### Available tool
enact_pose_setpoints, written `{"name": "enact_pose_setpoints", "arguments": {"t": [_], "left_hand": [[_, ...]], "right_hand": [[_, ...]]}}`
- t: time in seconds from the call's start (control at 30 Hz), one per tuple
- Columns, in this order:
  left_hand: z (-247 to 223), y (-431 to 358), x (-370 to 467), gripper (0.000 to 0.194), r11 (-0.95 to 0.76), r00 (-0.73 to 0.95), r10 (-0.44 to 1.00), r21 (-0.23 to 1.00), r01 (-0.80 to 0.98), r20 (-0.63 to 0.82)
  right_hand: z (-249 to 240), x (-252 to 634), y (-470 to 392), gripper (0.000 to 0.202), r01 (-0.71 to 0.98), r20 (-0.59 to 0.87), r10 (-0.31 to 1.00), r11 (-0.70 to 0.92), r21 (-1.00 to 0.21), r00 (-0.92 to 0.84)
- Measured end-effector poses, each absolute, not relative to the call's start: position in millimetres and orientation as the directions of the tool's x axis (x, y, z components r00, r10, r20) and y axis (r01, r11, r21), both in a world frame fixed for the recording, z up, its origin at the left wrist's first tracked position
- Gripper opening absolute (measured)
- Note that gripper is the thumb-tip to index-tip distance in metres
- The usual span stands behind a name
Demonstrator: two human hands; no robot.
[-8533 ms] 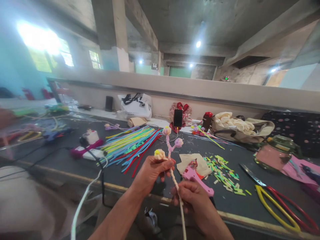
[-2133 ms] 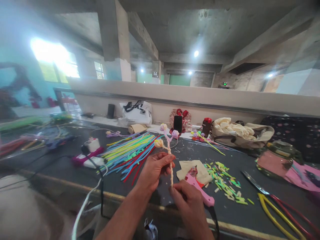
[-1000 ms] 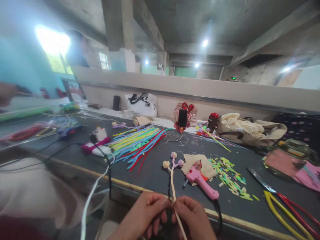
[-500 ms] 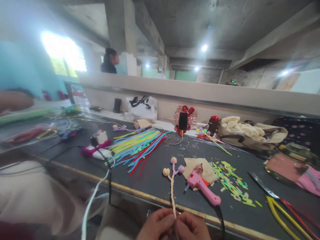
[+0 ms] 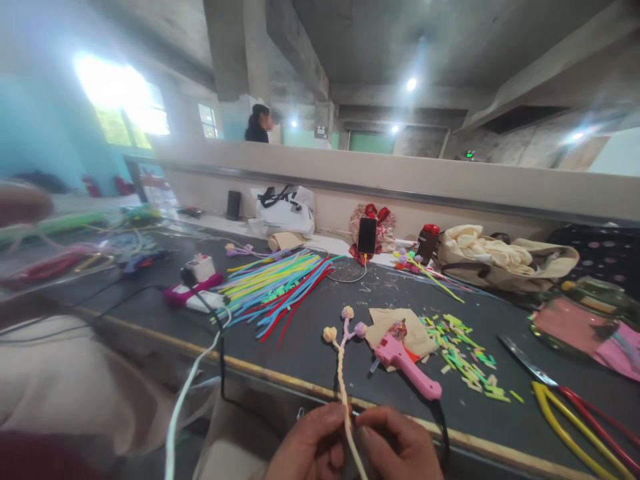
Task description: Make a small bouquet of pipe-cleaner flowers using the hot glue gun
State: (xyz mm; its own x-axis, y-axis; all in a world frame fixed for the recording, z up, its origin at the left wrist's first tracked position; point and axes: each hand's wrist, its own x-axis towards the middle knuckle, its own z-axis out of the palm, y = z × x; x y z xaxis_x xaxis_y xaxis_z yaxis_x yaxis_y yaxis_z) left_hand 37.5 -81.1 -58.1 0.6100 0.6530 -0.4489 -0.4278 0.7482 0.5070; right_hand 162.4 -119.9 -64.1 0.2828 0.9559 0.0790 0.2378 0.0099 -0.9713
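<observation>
A cream twisted stem (image 5: pixel 341 373) rises from between my hands at the table's front edge, topped by a lilac fork with small cream and purple knobs. My left hand (image 5: pixel 310 443) pinches it between thumb and fingers. Just right of the stem, my right hand (image 5: pixel 397 443) is curled, its thumb and fingertips close to the stem; whether it grips anything I cannot make out. Beyond them, a pink glue gun (image 5: pixel 407 367) rests partly on a beige sheet (image 5: pixel 377 325).
Colourful pipe cleaners (image 5: pixel 280 287) lie left of centre, beside a power strip (image 5: pixel 193 297). Cut green and yellow pieces (image 5: pixel 465 353) and large scissors (image 5: pixel 545 387) are at right. A phone (image 5: pixel 367 235) leans at the back. Cables cross the front edge. A person (image 5: pixel 259 127) is behind the partition.
The stem's lower end now shows below my fingers. My right hand has shifted rightward, its fingertips now apart from my left hand's. The person behind the partition appears farther right.
</observation>
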Motion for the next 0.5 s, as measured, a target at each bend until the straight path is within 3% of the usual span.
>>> {"name": "enact_pose_setpoints", "arguments": {"t": [0.13,0.33,0.5], "left_hand": [[-59.5,-74.4,40.8,0.016,0.734,0.584,0.672,0.512,-0.446,-0.455],[-63.1,-69.7,43.9,0.015,0.719,0.576,0.684,0.547,-0.429,-0.448],[-60.7,-74.2,44.0,0.025,0.703,0.629,0.677,0.589,-0.398,-0.382]], "right_hand": [[-55.8,164.0,-118.0,0.023,0.187,0.017,0.986,-0.015,-0.982,0.167],[-52.6,161.9,-117.4,0.031,-0.092,-0.107,0.981,-0.093,-0.991,0.16],[-59.1,155.3,-114.0,0.037,-0.279,-0.208,0.975,-0.18,-0.943,0.076]]}}
